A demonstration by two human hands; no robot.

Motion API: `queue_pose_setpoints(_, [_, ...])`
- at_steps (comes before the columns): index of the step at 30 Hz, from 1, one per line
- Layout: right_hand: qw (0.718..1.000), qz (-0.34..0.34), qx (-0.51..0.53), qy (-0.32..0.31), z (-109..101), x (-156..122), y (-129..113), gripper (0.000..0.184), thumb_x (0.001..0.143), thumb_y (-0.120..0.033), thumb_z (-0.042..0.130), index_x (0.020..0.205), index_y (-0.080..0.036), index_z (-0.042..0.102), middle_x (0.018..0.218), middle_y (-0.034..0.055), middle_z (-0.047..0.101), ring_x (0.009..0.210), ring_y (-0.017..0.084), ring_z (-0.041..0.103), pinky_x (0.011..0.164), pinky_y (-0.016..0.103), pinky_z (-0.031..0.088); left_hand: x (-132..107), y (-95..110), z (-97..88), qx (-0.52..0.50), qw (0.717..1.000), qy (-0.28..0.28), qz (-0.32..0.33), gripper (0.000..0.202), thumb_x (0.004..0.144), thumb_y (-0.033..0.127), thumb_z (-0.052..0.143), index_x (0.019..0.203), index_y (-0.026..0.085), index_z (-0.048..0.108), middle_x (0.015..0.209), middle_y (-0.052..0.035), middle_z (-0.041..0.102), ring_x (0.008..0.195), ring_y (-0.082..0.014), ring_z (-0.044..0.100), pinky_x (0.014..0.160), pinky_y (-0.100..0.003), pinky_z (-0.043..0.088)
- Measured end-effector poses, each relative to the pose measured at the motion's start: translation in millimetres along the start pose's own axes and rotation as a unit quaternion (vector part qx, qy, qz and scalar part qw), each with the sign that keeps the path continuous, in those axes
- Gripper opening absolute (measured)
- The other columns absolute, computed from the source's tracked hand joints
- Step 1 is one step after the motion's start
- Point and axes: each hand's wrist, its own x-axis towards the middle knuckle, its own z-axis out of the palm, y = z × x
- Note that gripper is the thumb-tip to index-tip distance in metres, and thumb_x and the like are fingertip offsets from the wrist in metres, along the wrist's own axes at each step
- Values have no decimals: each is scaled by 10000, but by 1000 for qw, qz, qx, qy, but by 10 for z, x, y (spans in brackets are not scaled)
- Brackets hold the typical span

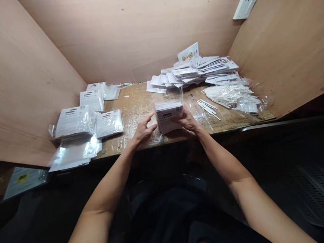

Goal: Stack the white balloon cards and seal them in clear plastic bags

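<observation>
Right hand: fingers clamped on the right side of the card stack, located at the tabletop's front edge; left hand: fingers spread, just beside the stack

Over on the card stack's left, I see room to pass across the bench top as far as the wrapped packs, bar the left hand just beside the stack. Behind it, heaped cards obstruct; rightward, past the right hand, loose sticks, then a bagged bundle.
</observation>
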Motion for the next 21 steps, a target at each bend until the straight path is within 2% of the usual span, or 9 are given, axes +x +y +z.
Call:
queue_pose_setpoints(2, [1000,-7,-5,-5,25,6,18,806,691,-584,971,1296,-247,558,1215,77,748,1150,283,693,1067,422,584,76,58,6,-87,996,2,25,848,740,600,929,1458,235,662,1523,-182,674,1461,-337,624,1187,-438,505])
queue_pose_setpoints(4, [1000,-24,-16,-10,37,53,32,836,665,-596,998,1286,-242,563,1218,91,747,1158,294,698,1058,432,596,196,88,41,-98,993,8,65,970,762,649,937,1546,217,565,1528,-199,652,1439,-336,647,1186,-443,522])
queue_pose_setpoints(7, [998,-60,-5,-27,-25,150,25,882,616,-622,1032,1277,-259,576,1222,82,738,1161,295,706,1053,435,598,336,45,93,-35,991,24,124,884,743,681,959,1400,191,628,1380,-178,709,1273,-313,729,1102,-421,590])
queue_pose_setpoints(9, [996,-86,8,-30,-117,185,18,788,676,-657,998,1245,-273,612,1190,60,743,1127,274,718,1036,420,594,344,-25,96,-17,990,19,137,793,760,663,954,1324,196,650,1281,-147,742,1153,-285,763,1016,-406,630])
queue_pose_setpoints(12, [992,-110,-56,-19,-252,150,45,520,804,-659,913,1034,-242,703,1039,35,755,1028,241,714,992,394,577,239,-141,63,1,994,-2,110,674,787,595,950,1260,200,678,1165,-104,780,1051,-258,781,942,-389,649])
queue_pose_setpoints(14, [987,-103,-117,-30,-305,98,72,459,816,-628,903,923,-219,727,959,35,757,978,238,709,947,387,571,149,-194,42,23,997,-14,74,591,778,562,956,1167,193,707,1102,-89,795,1003,-252,786,910,-384,652])
queue_pose_setpoints(17, [983,-94,-153,-41,-343,66,57,489,774,-581,932,1050,-211,772,1041,57,795,1004,254,727,928,394,573,73,-200,24,33,998,-31,42,569,744,530,972,1123,189,720,1101,-90,800,1001,-254,788,922,-393,655])
queue_pose_setpoints(19, [980,-113,-160,-28,-357,99,4,574,759,-545,954,1192,-215,771,1134,70,807,1052,259,731,972,403,569,68,-165,9,16,998,-22,61,639,732,504,983,1219,196,706,1211,-109,788,1096,-269,782,992,-410,649])
queue_pose_setpoints(21, [977,-134,-166,-31,-367,153,-47,518,790,-515,943,1176,-211,782,1125,66,813,1046,251,732,991,394,562,78,-135,-16,13,996,6,83,660,743,486,982,1267,211,689,1251,-109,776,1135,-269,774,1027,-416,642])
